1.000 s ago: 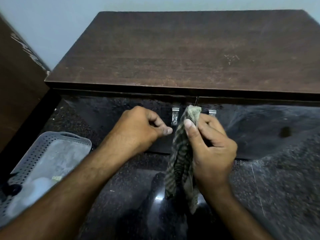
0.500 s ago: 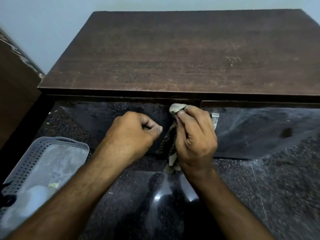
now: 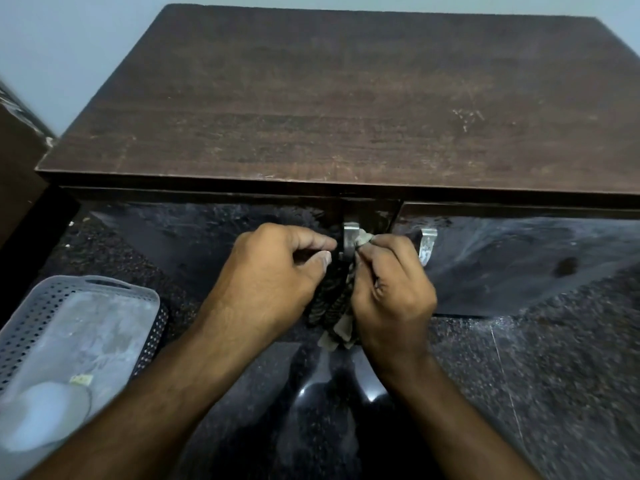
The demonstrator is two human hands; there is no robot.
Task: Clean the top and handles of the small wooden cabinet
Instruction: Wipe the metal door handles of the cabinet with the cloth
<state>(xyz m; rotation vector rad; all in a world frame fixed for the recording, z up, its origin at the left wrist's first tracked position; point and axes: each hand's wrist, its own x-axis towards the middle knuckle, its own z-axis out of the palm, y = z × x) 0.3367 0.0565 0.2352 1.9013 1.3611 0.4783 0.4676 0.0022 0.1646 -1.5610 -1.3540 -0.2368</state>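
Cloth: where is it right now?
Head view, centre: the cloth hangs between the left hand and right hand, its top pressed against the left door handle, below the cabinet top.

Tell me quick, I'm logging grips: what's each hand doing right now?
Left hand: closed, pinching the checked cloth beside the left metal handle.
Right hand: closed on the cloth, pressing it against that handle.

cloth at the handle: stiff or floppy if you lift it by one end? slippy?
Likely floppy: the cloth hangs in loose folds below the right hand and bunches against the left handle. Probably light, since fingertips alone pinch it. Its woven striped surface suggests decent grip, though a loose tail could snag on the right handle.
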